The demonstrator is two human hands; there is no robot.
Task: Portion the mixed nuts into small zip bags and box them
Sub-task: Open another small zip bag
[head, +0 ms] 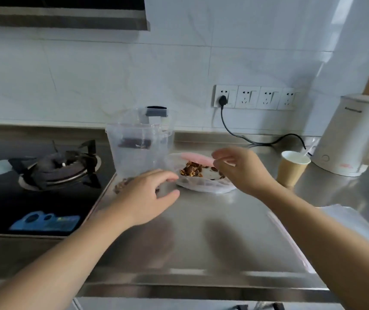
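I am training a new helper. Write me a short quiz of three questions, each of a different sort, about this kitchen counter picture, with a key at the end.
1. True or false: the paper cup stands between the large bag of nuts and the white kettle.
2. Multiple choice: the clear plastic box stands
A. on the gas stove
B. on the steel counter, next to the stove
C. behind the kettle
3. Fill in: the plug in the wall socket strip sits in the ____most socket.

Key
1. True.
2. B: it stands on the steel counter, beside the gas stove.
3. Left.
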